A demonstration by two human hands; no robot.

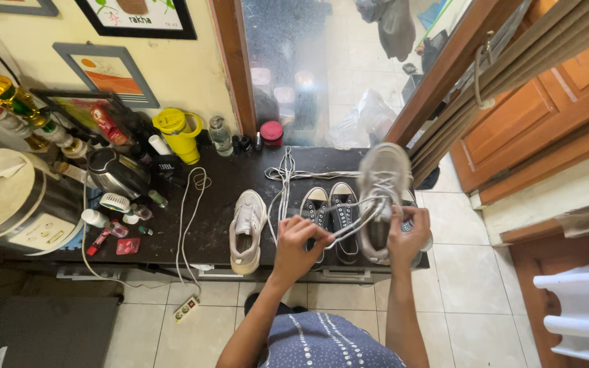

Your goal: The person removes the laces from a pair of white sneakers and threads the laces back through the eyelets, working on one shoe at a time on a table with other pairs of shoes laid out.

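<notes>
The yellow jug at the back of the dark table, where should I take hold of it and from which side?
Probably the yellow jug's loop handle, which sticks out on its right toward the clear bottle. Come from the front right; clutter crowds its left.

Daylit, glary window; shoe perhaps motion-blurred.

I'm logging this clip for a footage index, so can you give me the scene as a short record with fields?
left hand: pinching a white lace
right hand: gripping the grey sneaker, raised and blurred
lace: runs between left hand and grey sneaker
on the table: white sneaker, pair of black canvas shoes, loose white laces
surface: dark table
left end of table: yellow jug, kettle, small bottles
floor: power strip on pale tiles
</notes>
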